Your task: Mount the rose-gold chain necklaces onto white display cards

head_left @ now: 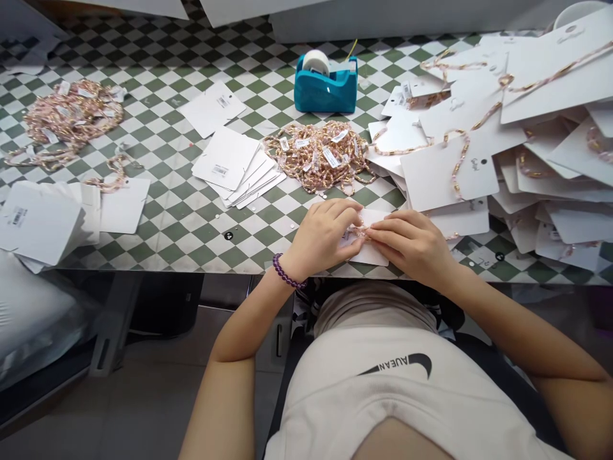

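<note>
In front of the teal tape dispenser [325, 89], the left hand [328, 231] and right hand [407, 241], fingers nearly closed, pinch a beaded strand [360, 232] over a white card [371, 255]. Fitting it on, I'd guess; the next move wants a steady hold.

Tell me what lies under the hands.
A white card and pink beads, with the table below. The left hand and right hand hide parts of all three.

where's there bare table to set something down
The widest bare patch of checkered tabletop is between the left heap of beaded strands and the middle stack of white cards. Another: left of the teal tape dispenser. The right end is crowded with overlapping cards; left hand and right hand meet over a card.
</note>
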Demonstrator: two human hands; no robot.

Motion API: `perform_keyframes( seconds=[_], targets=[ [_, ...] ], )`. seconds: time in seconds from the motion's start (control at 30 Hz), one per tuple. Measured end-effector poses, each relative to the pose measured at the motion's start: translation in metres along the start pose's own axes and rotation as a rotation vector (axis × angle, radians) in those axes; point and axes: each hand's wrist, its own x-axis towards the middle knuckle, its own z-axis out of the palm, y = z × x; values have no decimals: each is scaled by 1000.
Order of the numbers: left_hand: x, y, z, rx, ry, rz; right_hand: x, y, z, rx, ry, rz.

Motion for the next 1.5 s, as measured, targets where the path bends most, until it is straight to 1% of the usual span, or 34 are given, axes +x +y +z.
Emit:
perform_keyframes(
  seconds=[0.23,0.37,0.53,0.67,0.77,0.83,0.97,1.07,1.17,1.37,1.5],
  targets=[
    [1,0,0,20,-11,10,2,-3,-1,-33,4,10],
    [3,2,-1,55,-23,-3,2,-3,0,-46,16,0],
    [3,2,-1,122,-25,21,3,-5,0,-85,14,-18],
    [2,0,0,141,-20,36,0,-6,-2,-116,-45,-33],
    [-2,-1,0,131,-6,31,-4,-2,-3,-124,-108,-83],
    [-5,-1,-1,133,11,16,-5,2,-1,-89,-131,-116],
    [-13,3,-8,161,63,-38,2,3,5,12,-89,-108],
    [-17,5,-13,185,100,-50,12,-2,10,77,-40,-77],
    [-18,3,-15,177,99,-51,17,-8,11,122,-3,-45],
    [-24,-1,-11,91,67,-80,15,-10,8,103,-45,-54],
    [-26,-2,-11,52,56,-92,15,-8,9,36,-27,-112]
  ],
)
